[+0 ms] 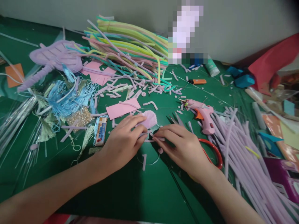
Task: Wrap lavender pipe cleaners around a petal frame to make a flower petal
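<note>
My left hand [122, 140] rests on the green table, fingers pinched on a pale pink ruffled fan piece [149, 119] and a short lilac pipe-cleaner strip [146, 134]. My right hand [181, 144] meets it from the right, fingertips pinched on the same strip's other end. A thin wire ring [149, 161] lies under both hands, with a loose lilac bit [144, 162] just below. Red-handled scissors [213, 151] lie partly beneath my right hand.
A pink glue gun [202, 114] lies right of the hands, beside a heap of lilac pipe cleaners [243, 155]. Coloured pipe cleaners [130, 46] pile at the back. Pink paper [122, 109], a glue tube [101, 131], blue tassels [63, 96] and a lilac wing shape [56, 57] are on the left.
</note>
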`<state>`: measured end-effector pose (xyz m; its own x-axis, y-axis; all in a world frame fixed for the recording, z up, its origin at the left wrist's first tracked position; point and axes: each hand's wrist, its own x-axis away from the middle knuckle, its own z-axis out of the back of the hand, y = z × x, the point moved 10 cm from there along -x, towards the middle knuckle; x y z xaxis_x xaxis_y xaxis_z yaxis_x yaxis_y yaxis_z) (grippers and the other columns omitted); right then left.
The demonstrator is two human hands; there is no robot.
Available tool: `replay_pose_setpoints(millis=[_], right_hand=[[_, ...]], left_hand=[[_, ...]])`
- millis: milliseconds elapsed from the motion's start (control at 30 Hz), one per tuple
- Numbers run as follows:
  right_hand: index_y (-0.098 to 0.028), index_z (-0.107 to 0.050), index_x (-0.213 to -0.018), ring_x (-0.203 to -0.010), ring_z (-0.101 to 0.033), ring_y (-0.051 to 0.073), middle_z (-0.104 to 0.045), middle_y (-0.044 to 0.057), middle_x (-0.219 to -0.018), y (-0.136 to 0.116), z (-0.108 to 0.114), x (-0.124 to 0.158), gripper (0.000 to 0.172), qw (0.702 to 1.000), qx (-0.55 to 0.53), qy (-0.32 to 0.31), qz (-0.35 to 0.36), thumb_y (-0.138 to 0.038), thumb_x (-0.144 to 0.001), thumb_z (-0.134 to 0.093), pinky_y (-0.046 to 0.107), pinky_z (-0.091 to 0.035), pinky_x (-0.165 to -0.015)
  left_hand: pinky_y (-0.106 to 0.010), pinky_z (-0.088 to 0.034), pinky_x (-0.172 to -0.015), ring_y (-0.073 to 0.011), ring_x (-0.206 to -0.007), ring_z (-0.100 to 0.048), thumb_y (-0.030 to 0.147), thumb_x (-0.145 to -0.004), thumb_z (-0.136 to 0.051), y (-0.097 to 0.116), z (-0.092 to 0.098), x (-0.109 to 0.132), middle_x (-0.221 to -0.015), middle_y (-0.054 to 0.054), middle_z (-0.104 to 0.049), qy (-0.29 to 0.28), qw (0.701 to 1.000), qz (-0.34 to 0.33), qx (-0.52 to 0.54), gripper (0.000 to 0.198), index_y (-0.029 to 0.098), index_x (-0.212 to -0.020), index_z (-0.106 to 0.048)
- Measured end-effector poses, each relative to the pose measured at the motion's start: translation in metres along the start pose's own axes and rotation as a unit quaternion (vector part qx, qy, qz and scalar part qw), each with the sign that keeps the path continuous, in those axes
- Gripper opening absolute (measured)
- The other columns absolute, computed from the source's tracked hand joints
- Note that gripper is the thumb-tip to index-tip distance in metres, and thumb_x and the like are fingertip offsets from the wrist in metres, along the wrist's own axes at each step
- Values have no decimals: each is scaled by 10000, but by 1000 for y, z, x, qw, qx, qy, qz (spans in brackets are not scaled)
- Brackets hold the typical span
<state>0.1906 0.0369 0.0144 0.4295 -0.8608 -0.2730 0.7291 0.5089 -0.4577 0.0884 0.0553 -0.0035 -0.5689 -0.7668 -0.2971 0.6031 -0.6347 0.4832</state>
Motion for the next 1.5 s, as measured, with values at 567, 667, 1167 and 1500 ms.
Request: replay_pose_setpoints(millis=[567, 667, 1167, 1500], right_hand=[[-166, -657, -884, -831, -629, 202, -706, 68, -862, -6, -8, -7, 65, 998, -30, -25, 43, -183, -903, -597, 337, -507, -741], [-165, -661, -871, -816, -635, 195, -705, 75, -841, -11, -9, -9, 94, 997, -31, -8, 65, -178, -913, -579, 323, -518, -716], [-227, -514, -831, -632, -657, 125, -685, -26, -748, 22, -11, -18, 161, 990, -111, 51, -65, -186, -831, -670, 199, -489, -574], [-242, -602, -980, -700, -704, 143, -741, 2, -851, 19, -12, -14, 112, 988, -132, 70, -47, -225, -879, -647, 223, -539, -633]], left_hand=[[-438, -400, -1079, -270, -1260, -516, 162, -851, -537, -7, 5, -4, -1265, -155, -612, -13, 996, 49, 78, 58, 158, -856, -595], [-434, -385, -1095, -252, -1269, -510, 166, -840, -539, -5, 6, -4, -1272, -154, -611, -15, 990, 54, 126, 119, 153, -939, -604], [-370, -329, -1153, -212, -1286, -518, 153, -928, -488, 15, 6, -2, -1344, -148, -589, 13, 996, -64, 68, 475, 99, -1382, -357], [-268, -532, -900, -169, -1020, -685, 213, -925, -576, -15, 16, -8, -1129, -72, -709, 66, 991, 62, 101, 357, 175, -1276, -526]])
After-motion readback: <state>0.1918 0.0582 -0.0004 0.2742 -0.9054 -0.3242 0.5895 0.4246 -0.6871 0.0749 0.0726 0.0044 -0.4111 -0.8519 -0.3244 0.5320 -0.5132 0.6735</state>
